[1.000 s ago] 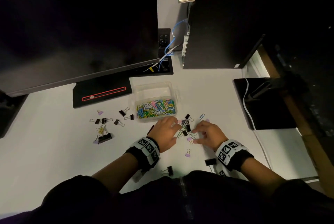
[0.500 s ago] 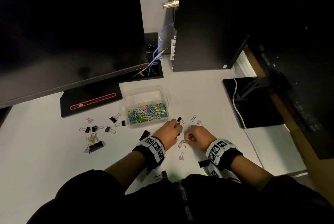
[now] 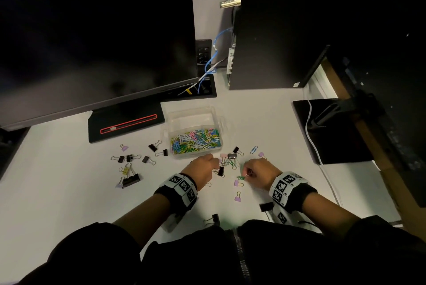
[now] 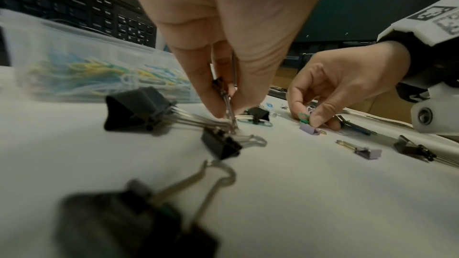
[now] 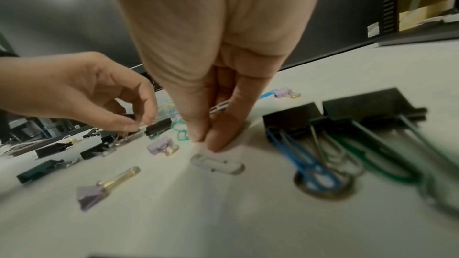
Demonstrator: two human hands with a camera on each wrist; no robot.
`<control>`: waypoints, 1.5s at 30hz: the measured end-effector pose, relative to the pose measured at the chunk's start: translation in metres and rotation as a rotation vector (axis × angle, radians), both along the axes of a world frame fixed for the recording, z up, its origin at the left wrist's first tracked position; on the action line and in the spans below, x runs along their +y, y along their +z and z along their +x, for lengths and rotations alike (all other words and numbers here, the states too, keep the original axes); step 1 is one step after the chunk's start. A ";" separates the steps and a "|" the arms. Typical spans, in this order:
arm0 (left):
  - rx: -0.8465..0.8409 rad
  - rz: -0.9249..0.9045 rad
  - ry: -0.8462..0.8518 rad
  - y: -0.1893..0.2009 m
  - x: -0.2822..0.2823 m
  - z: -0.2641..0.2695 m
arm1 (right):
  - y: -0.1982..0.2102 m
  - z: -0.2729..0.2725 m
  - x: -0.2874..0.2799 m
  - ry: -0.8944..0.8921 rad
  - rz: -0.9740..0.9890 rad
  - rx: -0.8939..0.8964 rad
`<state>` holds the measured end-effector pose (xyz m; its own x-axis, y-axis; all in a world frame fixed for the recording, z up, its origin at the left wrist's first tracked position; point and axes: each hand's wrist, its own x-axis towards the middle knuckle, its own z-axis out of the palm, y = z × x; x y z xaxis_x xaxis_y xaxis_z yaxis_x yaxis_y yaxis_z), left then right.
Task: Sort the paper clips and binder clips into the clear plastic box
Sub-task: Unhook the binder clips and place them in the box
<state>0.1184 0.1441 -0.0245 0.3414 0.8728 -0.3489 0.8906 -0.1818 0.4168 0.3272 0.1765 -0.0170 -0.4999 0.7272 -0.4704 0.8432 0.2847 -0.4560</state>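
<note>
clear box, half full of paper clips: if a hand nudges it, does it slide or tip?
Probably slides: the clear box is low and wide. Likely light, since only thin paper clips fill its near part. The table looks smooth, so little grip.

Both forearms are bare from the pushed-up dark sleeves down to the wrists. A dark zipped jacket covers the torso, its zipper running down the middle at the near edge of the head view. Each wrist carries a black strap: the left wristband and the right wristband are both clad in white blocks printed with black square fiducial markers. On the right wrist a white housing hangs under the band, holding a small round camera lens and a thin black cable.
</note>
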 end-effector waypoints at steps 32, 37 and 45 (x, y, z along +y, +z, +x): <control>-0.204 -0.071 0.149 -0.010 -0.024 -0.025 | 0.027 -0.050 0.050 -0.158 0.185 0.383; -0.179 -0.030 0.185 -0.009 -0.023 -0.034 | 0.008 -0.015 0.030 -0.149 0.131 0.252; -0.118 0.063 0.175 -0.008 -0.020 -0.032 | -0.008 -0.011 0.010 -0.196 0.066 0.257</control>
